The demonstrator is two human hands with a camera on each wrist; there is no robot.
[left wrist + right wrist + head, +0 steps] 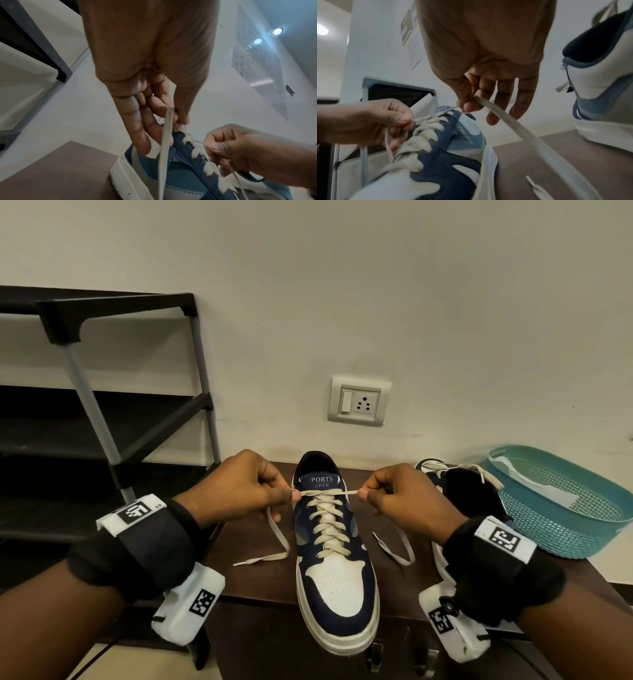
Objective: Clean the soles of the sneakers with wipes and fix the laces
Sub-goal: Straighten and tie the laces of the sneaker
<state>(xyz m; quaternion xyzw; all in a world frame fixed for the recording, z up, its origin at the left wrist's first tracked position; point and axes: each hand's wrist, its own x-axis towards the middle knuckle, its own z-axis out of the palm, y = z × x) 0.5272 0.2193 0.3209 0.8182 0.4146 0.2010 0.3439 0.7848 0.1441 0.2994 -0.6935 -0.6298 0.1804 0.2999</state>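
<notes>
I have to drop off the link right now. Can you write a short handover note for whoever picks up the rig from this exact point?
Left hand: pinching the left lace end at the top eyelets.
Right hand: pinching the right lace end, pulled out sideways.
Front sneaker stands upright on the brown table, laced through but with no knot yet.
Second sneaker lies behind the right hand, laces loose.
Teal basket on the right holds a white sheet, possibly a used wipe.
Left: tie this knot, then fix the second sneaker. Sole cleanliness cannot be judged here.
</notes>
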